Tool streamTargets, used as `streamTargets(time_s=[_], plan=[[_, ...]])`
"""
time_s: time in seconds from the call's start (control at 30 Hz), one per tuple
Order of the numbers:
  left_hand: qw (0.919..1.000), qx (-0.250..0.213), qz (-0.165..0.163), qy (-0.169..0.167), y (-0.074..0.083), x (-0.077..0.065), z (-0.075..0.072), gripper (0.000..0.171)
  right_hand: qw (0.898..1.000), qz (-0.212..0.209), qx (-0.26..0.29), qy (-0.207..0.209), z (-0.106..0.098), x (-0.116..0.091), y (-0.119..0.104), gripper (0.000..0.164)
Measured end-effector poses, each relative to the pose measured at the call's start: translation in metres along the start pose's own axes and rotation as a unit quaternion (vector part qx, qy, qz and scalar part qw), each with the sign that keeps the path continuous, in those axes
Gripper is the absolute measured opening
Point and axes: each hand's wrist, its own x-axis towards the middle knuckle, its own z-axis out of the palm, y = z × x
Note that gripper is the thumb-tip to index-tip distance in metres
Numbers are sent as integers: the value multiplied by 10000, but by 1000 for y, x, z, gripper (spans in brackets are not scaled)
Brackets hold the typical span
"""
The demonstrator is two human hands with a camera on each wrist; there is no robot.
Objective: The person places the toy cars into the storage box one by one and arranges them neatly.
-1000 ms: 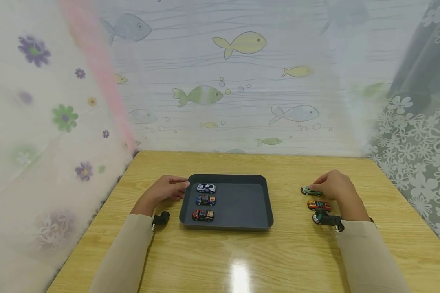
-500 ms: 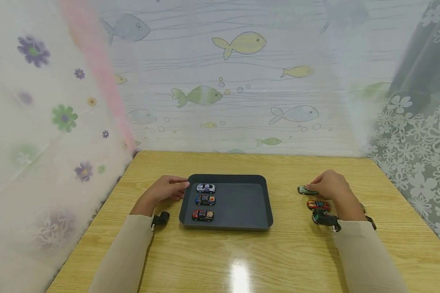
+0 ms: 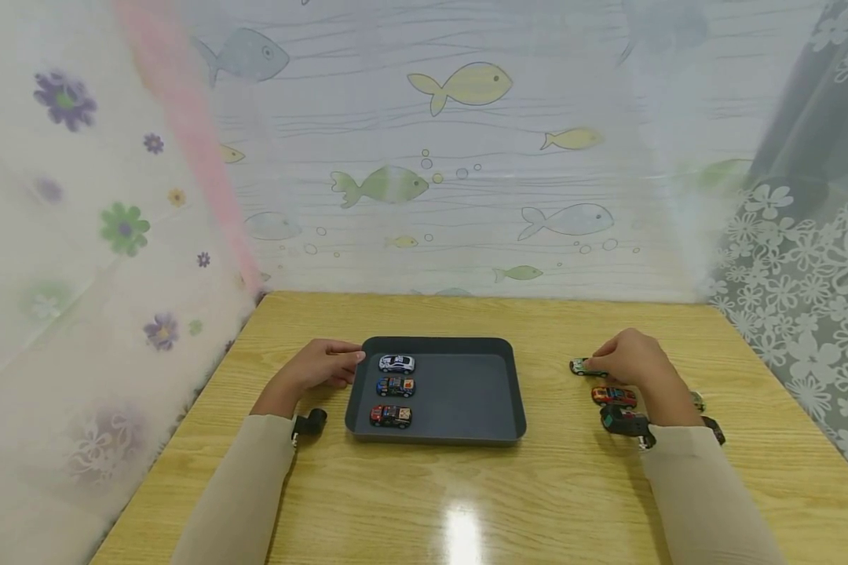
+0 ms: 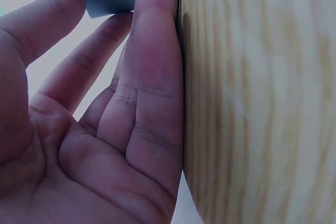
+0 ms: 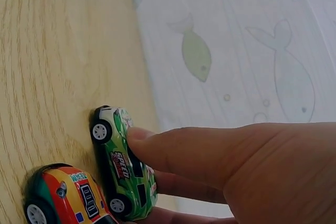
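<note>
My right hand (image 3: 634, 362) pinches a green toy car (image 5: 123, 166), with the thumb on its roof and side and the fingers on its far side. The car is low over the wooden table, right of the grey tray (image 3: 466, 439). Just in front of it is a red and yellow toy car (image 3: 614, 397). At the tray's left rim, my left hand (image 3: 318, 366) grips the edge between thumb and index finger; its other fingers lie along the table. A white toy car (image 3: 396, 363), a blue one (image 3: 396, 386) and a red and black one (image 3: 391, 416) form a column inside the tray's left side.
Another toy car, partly hidden, shows right of my right wrist (image 3: 698, 401). Black wrist cameras (image 3: 625, 421) sit at both wrists, the right one covering part of a further car. A fish-printed curtain (image 3: 466, 235) hangs behind the wooden table (image 3: 551, 494).
My right hand has shifted a little to the left, and the green toy car with it. A car right of the wrist has come into sight. The left hand and tray stay put.
</note>
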Motion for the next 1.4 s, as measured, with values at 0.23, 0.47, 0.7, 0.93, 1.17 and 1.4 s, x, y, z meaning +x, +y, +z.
streamTargets(time_s=[0.23,0.47,0.7,0.93,1.17,1.4], plan=[[10000,28,-55,-15,13,-10,0,54,9991,-84,-405,119,2,2,-4,41],[10000,44,-10,23,-1,0,-1,59,9985,-273,-464,113,7,3,-8,40],[10000,63,8,38,1,-3,-2,60,9969,-553,-548,103,13,8,-10,37],[10000,64,-9,73,1,-3,-2,60,9955,-686,-645,125,16,11,-13,36],[10000,-38,-10,38,1,-2,-4,60,9945,-748,-718,170,18,13,-17,37],[10000,-28,-48,-6,1,-1,-2,59,9943,-820,-644,233,22,13,-17,36]])
